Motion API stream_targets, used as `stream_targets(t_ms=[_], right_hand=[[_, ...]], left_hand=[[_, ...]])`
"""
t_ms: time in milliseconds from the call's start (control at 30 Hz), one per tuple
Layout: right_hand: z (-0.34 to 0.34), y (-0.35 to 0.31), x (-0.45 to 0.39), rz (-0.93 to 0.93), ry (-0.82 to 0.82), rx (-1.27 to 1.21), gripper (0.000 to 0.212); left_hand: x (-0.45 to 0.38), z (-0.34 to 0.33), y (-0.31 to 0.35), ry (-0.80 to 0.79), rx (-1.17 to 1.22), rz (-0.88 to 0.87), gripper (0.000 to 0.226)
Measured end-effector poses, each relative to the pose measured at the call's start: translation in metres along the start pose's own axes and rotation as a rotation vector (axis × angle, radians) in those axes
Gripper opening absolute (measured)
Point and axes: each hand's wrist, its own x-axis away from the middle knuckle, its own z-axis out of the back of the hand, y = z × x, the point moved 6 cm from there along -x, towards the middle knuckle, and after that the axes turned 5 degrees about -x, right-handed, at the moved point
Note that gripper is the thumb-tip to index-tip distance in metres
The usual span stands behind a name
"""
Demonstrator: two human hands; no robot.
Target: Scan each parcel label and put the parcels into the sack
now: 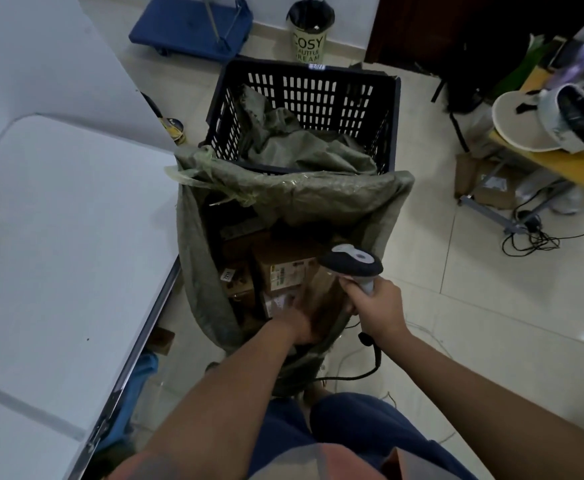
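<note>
Standing over green woven sack (197, 237), mouth rolled open, propped on floor just beside white table (58, 237). Several cardboard parcels inside sack; labelled brown box (283, 268) on top, smaller box (236, 278) with white sticker to its left. Left hand (297, 323) reaching down into sack mouth, fingers on a cardboard parcel (321, 299) at near edge of sack, box lying against and beyond fingertips; fingers look fairly flat on cardboard, but blurred and partly hidden by sack rim, so grip versus plain touch not clear. Right hand (377, 310) wrapped tight around grey handle of barcode scanner (351, 263), held above right rim of sack, black scan head pointing left and down toward labelled box. Black coiled cable (373, 358) hanging from scanner base, trailing to floor. Black plastic crate (304, 109) directly behind sack, more green sacking (294, 136) bunched inside. Bin (309, 32) printed COSY and blue platform trolley (193, 26) by far wall.
</note>
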Motion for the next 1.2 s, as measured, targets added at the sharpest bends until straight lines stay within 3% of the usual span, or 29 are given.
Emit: stream_targets(t_ms=[67,133,233,367,467,600,800,933,1200], right_hand=[[0.002,0.003,0.000,-0.005,-0.005,0.003,0.024],[0.003,0.005,0.000,-0.005,-0.007,0.012,0.024],[0.002,0.004,-0.001,0.006,-0.007,0.018,0.023],[0.002,0.005,-0.002,0.015,0.002,0.016,0.022],[0.004,0.006,-0.002,0.019,0.008,0.027,0.022],[0.006,0.012,-0.004,-0.006,0.006,0.040,0.024],[0.004,0.016,-0.009,-0.053,0.012,0.078,0.028],[0.005,0.022,-0.016,-0.130,0.026,0.111,0.034],[-0.008,0.008,-0.026,-0.264,-0.015,0.203,0.042]], left_hand=[[-0.001,-0.011,-0.007,-0.055,0.067,-0.017,0.081],[-0.002,-0.011,-0.014,0.055,0.162,-0.010,0.080],[-0.009,-0.005,-0.018,0.244,0.322,0.027,0.097],[-0.009,0.020,-0.001,0.479,0.318,-0.089,0.098],[-0.014,0.031,0.006,0.395,0.357,-0.026,0.082],[-0.015,0.019,0.016,0.157,0.124,0.022,0.037],[-0.021,0.020,0.008,0.041,0.141,0.008,0.048],[-0.016,0.028,0.000,0.127,0.190,-0.041,0.060],[0.012,0.034,-0.048,0.206,0.296,-0.068,0.057]])
